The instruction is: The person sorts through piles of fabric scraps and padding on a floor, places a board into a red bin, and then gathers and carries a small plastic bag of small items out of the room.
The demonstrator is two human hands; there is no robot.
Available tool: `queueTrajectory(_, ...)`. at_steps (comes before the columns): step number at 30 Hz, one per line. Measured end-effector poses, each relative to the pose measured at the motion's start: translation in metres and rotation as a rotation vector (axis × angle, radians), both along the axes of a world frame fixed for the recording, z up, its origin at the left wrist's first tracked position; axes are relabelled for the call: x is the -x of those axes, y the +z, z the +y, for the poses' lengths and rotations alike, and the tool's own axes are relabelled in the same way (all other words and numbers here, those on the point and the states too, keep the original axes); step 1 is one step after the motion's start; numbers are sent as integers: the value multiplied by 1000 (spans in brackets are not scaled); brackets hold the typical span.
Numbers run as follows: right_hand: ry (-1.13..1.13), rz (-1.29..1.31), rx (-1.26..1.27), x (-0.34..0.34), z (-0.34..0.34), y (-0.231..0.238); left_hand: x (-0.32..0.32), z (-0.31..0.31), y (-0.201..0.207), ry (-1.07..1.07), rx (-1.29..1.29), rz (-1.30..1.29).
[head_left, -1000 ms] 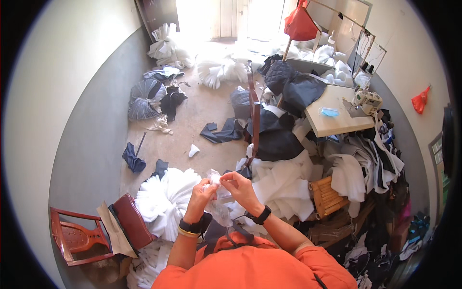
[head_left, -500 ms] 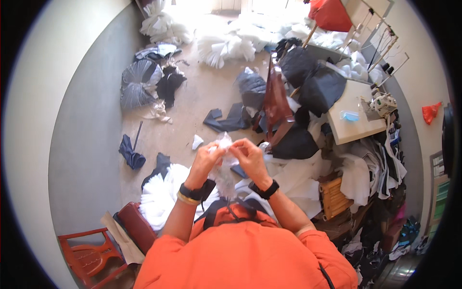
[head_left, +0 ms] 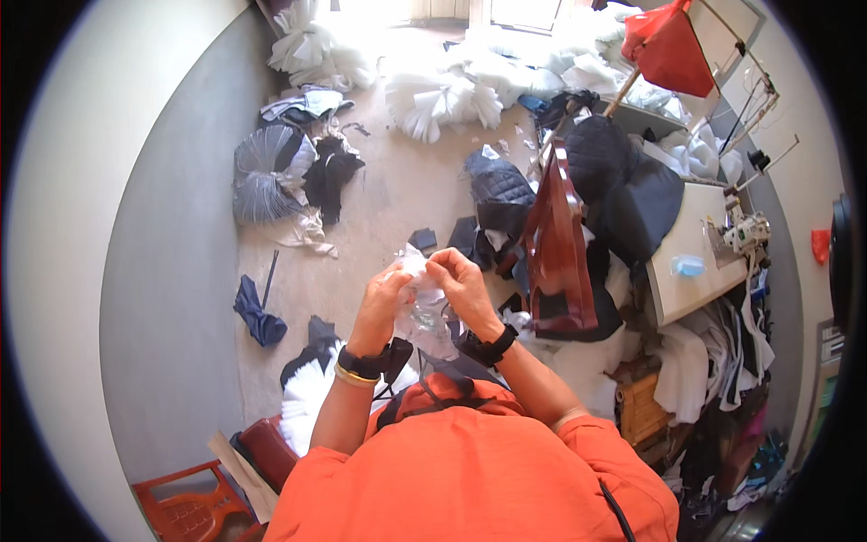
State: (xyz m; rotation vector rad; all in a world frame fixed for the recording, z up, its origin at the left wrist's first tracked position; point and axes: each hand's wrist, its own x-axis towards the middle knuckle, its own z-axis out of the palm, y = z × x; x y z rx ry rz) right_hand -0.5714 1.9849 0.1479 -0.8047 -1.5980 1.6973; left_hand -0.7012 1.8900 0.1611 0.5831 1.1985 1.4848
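A crumpled clear plastic bag (head_left: 428, 323) hangs in front of my chest, with something whitish at its top. My left hand (head_left: 381, 303) is closed on the bag's upper left side. From the other side my right hand (head_left: 462, 287) pinches the top edge, thumb and fingers together. The two hands are close, with the bag's top between them. What lies inside the bag is too blurred to make out. Dark bands circle both wrists, and a gold-coloured bangle sits on the left forearm.
A dark red wooden chair (head_left: 555, 262) stands ahead right, near a sewing machine (head_left: 745, 232) on a pale table (head_left: 691, 289). White fabric stacks (head_left: 442, 101) lie at the back. A folded umbrella (head_left: 260, 310) and a red chair (head_left: 194, 510) are on my left.
The whole view has shifted, with the room's things appearing farther right. Both hands still hold the plastic bag, and my right hand has moved slightly along its top.
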Motion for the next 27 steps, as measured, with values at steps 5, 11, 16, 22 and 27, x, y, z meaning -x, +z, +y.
queueTrajectory(5,65,18,-23,52,83,0,43,76,0,93,-12,-216)
queueTrajectory(11,122,-68,-106,102,170,21,95,168,12,115,-21,-228)
queueTrajectory(16,59,-121,-81,130,221,26,118,228,11,173,-6,19)
queueTrajectory(22,-53,-133,-34,155,274,23,149,287,22,97,32,17)
queueTrajectory(27,-161,-23,12,189,346,13,197,362,37,-127,-3,184)
